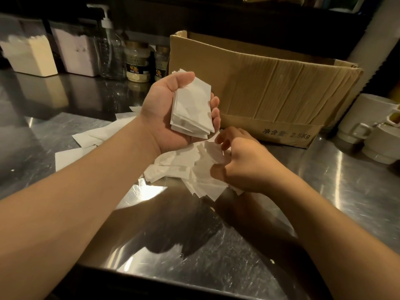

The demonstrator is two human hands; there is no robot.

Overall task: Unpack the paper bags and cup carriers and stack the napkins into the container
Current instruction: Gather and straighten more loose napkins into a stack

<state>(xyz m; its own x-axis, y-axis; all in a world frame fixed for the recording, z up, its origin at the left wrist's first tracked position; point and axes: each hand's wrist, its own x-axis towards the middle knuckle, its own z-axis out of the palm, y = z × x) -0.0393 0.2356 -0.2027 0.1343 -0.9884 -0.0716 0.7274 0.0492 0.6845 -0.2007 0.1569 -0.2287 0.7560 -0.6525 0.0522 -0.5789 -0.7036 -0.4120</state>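
Left hand (pixel 166 109) cups a squared napkin stack (pixel 191 109) palm-up, likely collecting. Right hand (pixel 240 163) pinches loose napkins (pixel 179 165) on the steel counter (pixel 216 241), near the cardboard box (pixel 259 87).

Print on the front lower flap of the brown corrugated cardboard box (pixel 266 92): dark characters "净含量: 2.5Kg". Two glass jars with gold lids (pixel 137 61) beside it carry dark labels with a yellow picture, and their lettering is too small to read.
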